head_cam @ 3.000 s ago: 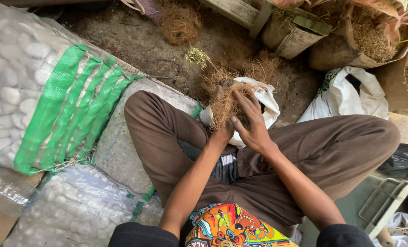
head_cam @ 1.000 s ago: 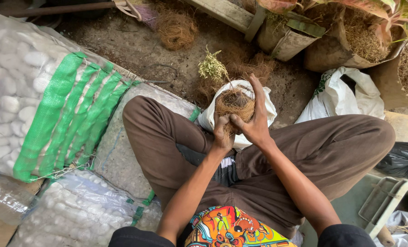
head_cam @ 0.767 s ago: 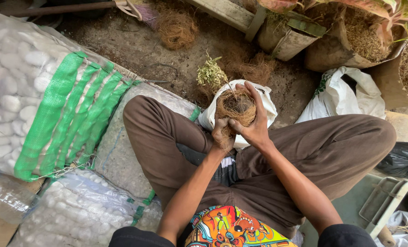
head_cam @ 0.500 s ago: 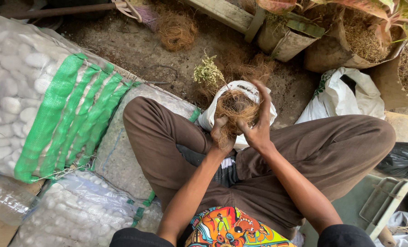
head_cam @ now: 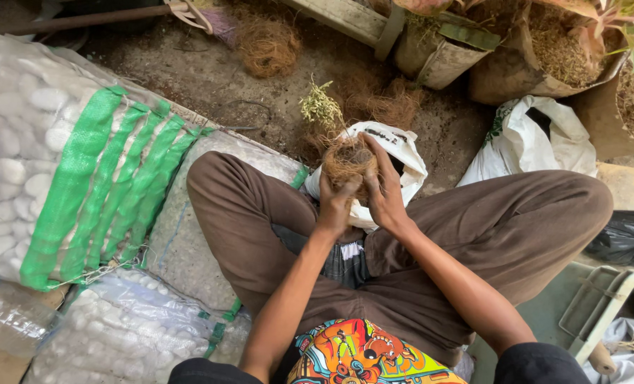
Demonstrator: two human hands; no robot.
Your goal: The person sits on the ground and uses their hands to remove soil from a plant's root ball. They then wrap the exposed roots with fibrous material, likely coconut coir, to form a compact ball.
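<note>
Head view: both hands, left [head_cam: 336, 203] and right [head_cam: 384, 193], clasp a fibre ball [head_cam: 347, 161] between the knees.

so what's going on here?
A person sits cross-legged on the ground, holding a ball of brown coconut fibre in both hands, with a small sprig of a plant sticking out of its top. The left hand grips it from below and the right hand wraps its side, above a white plastic bag. Sacks of white pebbles lie to the person's left, and pots of husk stand ahead.
</note>
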